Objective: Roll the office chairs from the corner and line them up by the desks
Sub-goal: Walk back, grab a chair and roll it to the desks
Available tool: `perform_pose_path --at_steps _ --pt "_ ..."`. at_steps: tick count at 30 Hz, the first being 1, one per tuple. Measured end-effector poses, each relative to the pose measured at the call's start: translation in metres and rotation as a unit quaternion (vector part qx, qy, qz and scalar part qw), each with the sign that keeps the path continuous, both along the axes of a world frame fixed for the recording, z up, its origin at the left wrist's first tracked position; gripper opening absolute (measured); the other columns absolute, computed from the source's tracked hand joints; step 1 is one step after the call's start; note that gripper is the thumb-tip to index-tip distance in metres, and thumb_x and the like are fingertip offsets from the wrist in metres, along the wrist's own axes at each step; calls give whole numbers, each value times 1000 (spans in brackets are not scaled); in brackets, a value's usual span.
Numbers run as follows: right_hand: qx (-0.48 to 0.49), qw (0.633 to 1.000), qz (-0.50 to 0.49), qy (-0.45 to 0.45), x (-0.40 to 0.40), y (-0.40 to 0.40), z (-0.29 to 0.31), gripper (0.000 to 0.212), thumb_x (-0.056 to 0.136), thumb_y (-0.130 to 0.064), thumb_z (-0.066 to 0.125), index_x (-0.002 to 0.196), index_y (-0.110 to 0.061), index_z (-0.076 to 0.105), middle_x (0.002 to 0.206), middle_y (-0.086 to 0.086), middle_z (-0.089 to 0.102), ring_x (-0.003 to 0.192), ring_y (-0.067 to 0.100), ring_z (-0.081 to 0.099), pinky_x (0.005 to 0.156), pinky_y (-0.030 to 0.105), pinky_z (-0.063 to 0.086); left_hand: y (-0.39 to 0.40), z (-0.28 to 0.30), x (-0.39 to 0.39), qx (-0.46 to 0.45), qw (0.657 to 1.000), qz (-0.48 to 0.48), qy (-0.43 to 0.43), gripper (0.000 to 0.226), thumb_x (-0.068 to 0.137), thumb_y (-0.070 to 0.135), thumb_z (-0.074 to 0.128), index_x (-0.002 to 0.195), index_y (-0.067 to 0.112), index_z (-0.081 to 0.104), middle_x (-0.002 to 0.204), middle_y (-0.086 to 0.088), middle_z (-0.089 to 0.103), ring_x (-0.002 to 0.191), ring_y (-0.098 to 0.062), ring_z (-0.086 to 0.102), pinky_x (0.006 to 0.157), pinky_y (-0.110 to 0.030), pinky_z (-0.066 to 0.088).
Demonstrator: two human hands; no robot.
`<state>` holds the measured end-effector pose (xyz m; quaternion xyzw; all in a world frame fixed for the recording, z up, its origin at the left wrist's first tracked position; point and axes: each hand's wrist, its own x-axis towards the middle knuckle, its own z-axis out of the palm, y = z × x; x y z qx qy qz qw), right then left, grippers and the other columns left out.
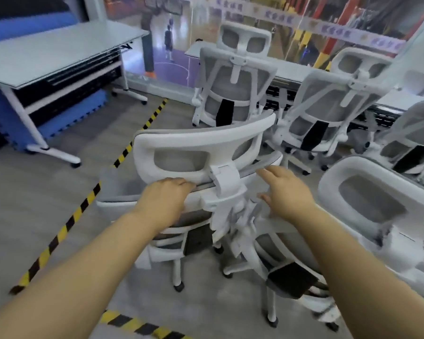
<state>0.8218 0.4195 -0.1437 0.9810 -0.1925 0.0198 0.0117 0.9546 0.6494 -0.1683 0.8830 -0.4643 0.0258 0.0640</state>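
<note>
The left hand [165, 198] grips the top edge of the white-framed grey mesh office chair [201, 152]; the right hand [285, 192] hovers beside it, fingers relaxed.

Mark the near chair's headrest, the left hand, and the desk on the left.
headrest [194, 140]: head view, on its white top bar.
left hand [165, 195]: head view, on the back of the hand.
desk [59, 50]: head view, on the bare grey top.
</note>
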Motion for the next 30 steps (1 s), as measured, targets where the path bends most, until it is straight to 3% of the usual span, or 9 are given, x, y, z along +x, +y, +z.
perform_pose_path --at_steps 4,8,13,17,19,24,30 --pt "5 1000 22 16 23 -2 -8 51 91 -30 54 139 -23 38 146 3 35 135 23 27 99 38 37 13 0 8 -13 998 57 37 48 82 12 59 126 28 50 118 2 59 108 -25 55 80 -38 51" --pt "21 998 47 -21 46 0 -18 44 89 -32 59 130 -19 52 136 4 50 125 27 42 94 40 43 37 -4 28 -43 994 101 29 42 81 15 62 120 26 56 114 2 61 105 -25 56 74 -35 47" --pt "74 995 52 -49 78 13 -27 46 86 -38 61 127 -18 55 129 2 56 122 24 46 98 37 38 64 -3 63 -41 992 114 -12 40 55 11 86 92 10 70 84 -8 70 73 -31 66 55 -35 52" --pt "92 994 28 -45 107 21 -30 50 86 -47 57 129 -22 52 129 -3 53 123 20 43 97 33 37 70 -3 100 -87 985 144 23 37 79 20 69 113 8 63 111 -12 64 102 -33 56 81 -38 45" --pt "100 994 13 -43 122 23 -30 51 85 -50 56 129 -23 51 128 -5 53 121 20 43 93 34 38 72 -5 120 -87 985 146 28 39 84 25 64 120 12 59 119 -10 60 110 -31 50 86 -35 41" --pt "115 992 -14 -43 155 29 -31 49 84 -51 58 125 -25 53 122 -7 54 118 18 44 87 33 40 76 -4 166 -67 986 150 32 43 84 34 61 124 18 57 126 -5 57 115 -28 46 88 -33 39" --pt "112 992 -33 -41 185 28 -32 49 84 -53 56 123 -25 53 120 -5 54 115 20 45 84 36 42 64 -3 202 -73 989 129 29 43 83 26 64 122 10 59 124 -13 59 114 -33 48 94 -36 37"
